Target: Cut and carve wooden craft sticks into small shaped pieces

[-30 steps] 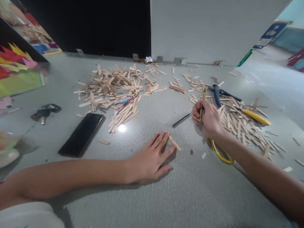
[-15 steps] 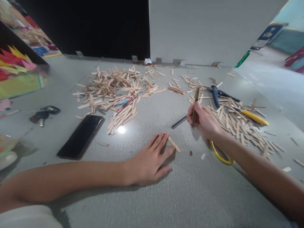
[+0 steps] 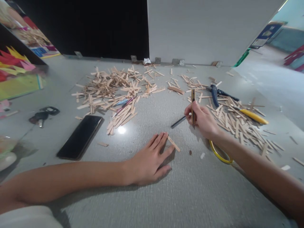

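Observation:
My left hand (image 3: 149, 160) lies flat on the grey table (image 3: 166, 196), fingers stretched out, fingertips on one end of a short wooden stick (image 3: 174, 143). My right hand (image 3: 201, 120) is closed around a thin yellow-and-black utility knife (image 3: 193, 103), held upright a little above the table, right of and beyond the stick. A dark thin pen-like rod (image 3: 179, 121) lies just left of that hand. A yellow loop (image 3: 219, 153), perhaps a scissors handle, shows under my right wrist.
Heaps of wooden sticks spread at the back left (image 3: 114, 88) and at the right (image 3: 235, 117). Blue-handled pliers (image 3: 216, 95) and a yellow tool (image 3: 253, 116) lie among the right heap. A black phone (image 3: 80, 136) and keys (image 3: 42, 114) lie left. Coloured paper (image 3: 16, 72) sits far left.
My right hand with the knife has moved left, towards the short stick. My left hand has stayed flat in place.

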`<state>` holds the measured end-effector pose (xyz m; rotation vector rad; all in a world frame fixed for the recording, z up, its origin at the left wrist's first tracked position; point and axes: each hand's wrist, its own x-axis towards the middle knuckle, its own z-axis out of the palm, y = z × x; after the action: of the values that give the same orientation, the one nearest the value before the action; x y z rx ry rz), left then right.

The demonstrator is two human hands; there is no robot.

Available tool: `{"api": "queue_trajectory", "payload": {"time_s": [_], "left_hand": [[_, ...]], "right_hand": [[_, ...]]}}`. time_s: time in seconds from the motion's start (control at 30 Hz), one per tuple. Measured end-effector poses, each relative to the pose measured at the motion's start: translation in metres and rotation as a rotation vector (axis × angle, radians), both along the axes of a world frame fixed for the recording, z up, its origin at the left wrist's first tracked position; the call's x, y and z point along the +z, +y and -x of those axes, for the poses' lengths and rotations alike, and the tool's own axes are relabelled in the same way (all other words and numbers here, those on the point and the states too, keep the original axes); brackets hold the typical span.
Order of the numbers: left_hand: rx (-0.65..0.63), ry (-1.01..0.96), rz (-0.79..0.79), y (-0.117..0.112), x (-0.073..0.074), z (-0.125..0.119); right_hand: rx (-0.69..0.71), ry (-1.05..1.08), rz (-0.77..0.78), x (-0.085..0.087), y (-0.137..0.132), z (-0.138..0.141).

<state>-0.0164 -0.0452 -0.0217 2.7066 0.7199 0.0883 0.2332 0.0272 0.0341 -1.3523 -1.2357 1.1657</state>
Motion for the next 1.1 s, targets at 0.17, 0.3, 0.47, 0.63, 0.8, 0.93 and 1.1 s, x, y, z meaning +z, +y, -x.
{"api": "queue_trajectory", "payload": {"time_s": [0.17,0.3,0.47,0.63,0.8,0.93,1.1], "left_hand": [[0.002,-0.028,-0.002,0.0,0.0,0.0],[-0.006,-0.017,0.006,0.0,0.0,0.0],[0.008,-0.019,-0.015,0.0,-0.001,0.001],[0.001,-0.029,0.008,0.001,-0.001,0.002],[-0.004,-0.032,0.019,0.001,-0.002,0.001],[-0.013,-0.052,0.031,0.002,-0.002,0.001],[-0.015,-0.092,0.023,0.002,-0.004,0.002]], "right_hand": [[-0.012,-0.013,-0.057,-0.001,-0.002,-0.001],[-0.039,-0.036,-0.12,-0.004,-0.002,-0.003],[-0.071,0.017,-0.156,-0.007,0.001,-0.003],[-0.017,-0.121,-0.191,-0.004,-0.004,-0.005],[0.048,-0.442,-0.318,-0.012,-0.022,-0.009],[0.229,-0.656,-0.411,-0.019,-0.037,-0.019],[0.313,-0.563,-0.202,-0.018,-0.057,-0.021]]}}
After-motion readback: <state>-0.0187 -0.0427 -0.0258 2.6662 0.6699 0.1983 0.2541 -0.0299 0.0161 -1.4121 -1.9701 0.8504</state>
